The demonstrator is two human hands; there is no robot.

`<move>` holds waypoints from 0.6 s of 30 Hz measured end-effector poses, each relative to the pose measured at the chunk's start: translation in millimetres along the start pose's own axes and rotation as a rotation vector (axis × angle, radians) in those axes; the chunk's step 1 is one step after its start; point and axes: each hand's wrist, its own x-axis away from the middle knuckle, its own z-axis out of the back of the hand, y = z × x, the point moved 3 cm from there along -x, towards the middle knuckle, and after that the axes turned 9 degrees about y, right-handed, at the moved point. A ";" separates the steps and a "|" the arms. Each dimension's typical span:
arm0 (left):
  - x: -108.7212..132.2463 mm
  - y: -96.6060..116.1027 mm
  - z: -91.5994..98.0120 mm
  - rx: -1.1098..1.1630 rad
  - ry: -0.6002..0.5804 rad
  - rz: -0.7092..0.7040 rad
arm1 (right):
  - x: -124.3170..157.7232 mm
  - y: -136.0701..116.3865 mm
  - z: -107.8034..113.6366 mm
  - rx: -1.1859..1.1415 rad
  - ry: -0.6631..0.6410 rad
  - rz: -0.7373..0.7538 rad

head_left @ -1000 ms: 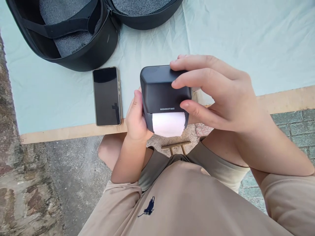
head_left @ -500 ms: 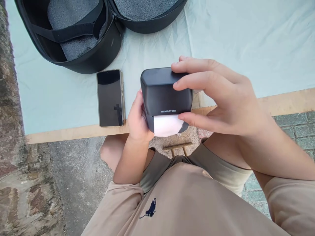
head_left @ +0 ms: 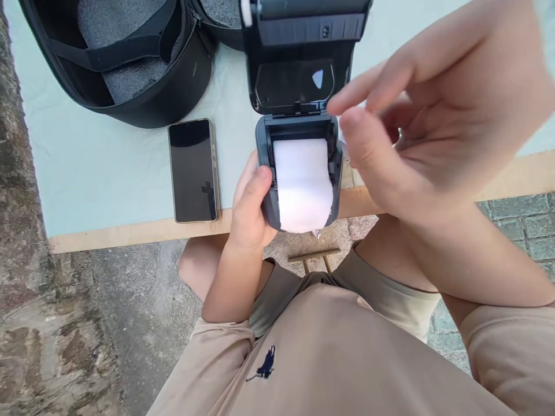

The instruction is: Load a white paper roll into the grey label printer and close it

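A black label printer (head_left: 265, 199) rests in my left hand (head_left: 251, 208), whose thumb lies along its left rim. The printer's lid (head_left: 299, 75) is swung up and back, showing its inner side. Inside the body sits a white label roll (head_left: 303, 179), its loose end hanging over the front edge. My right hand (head_left: 433, 115) hovers just right of the hinge, its fingers loosely bent and nothing visible in them. Whether its fingertips touch the lid I cannot tell. A bit of clear plastic shows below the printer's front.
A black phone (head_left: 193, 170) lies on the pale cloth (head_left: 117, 173) left of the printer. Behind it stands an unzipped black case (head_left: 173, 92) with grey foam inside. The wooden table edge (head_left: 143, 234) runs in front of my legs.
The printer's lid was closed and now stands open, baring the label roll. My right hand has come off the lid's front and moved up and to the right. My left hand keeps its grip.
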 end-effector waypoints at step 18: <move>2.9 0.7 -2.3 0.038 -0.039 0.003 | -2.9 -10.5 11.4 0.331 -0.268 0.137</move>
